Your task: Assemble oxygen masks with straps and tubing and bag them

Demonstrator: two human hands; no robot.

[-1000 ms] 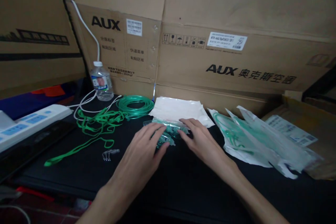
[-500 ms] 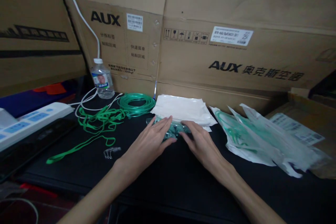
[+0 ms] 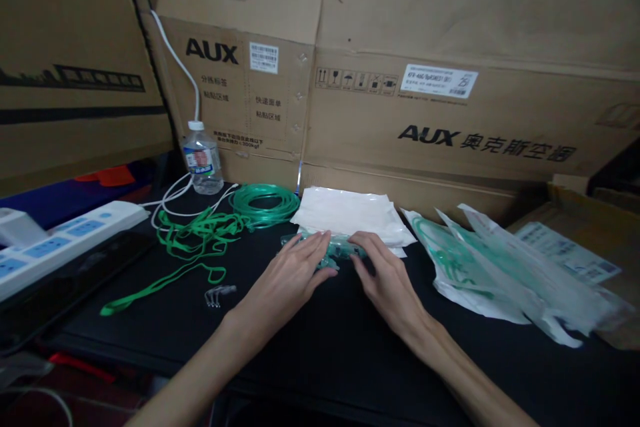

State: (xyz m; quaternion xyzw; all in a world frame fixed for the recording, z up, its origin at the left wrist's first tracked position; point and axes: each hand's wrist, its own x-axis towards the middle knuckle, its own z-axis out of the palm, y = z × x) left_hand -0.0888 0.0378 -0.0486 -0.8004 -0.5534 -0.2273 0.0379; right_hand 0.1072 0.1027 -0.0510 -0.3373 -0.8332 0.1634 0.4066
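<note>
Several clear green plastic pieces (image 3: 341, 247) lie in a small heap in front of a stack of white packets (image 3: 350, 208), partly covered by my fingers. My left hand (image 3: 297, 270) rests over the left side of the heap, fingers stretched out and thumb apart. At the heap's right end is my right hand (image 3: 383, 267), its fingers slightly bent and touching the pieces, the thumb apart from them. Neither hand is closed round a piece. To the left lie tangled green elastic straps (image 3: 200, 233), a coil of green tubing (image 3: 265, 205) and small clear and metal strips (image 3: 218, 295).
Opened clear-and-white pouches with green contents (image 3: 470, 273) lie at the right. A white power strip (image 3: 75, 233) and a plastic bottle (image 3: 204, 163) stand at the left. Large cardboard boxes (image 3: 440, 20) wall off the back of the black table (image 3: 320, 360).
The camera view has tilted up slightly, so everything sits a little lower and the left-hand things farther right. Both hands stay at the heap with hardly any movement.
</note>
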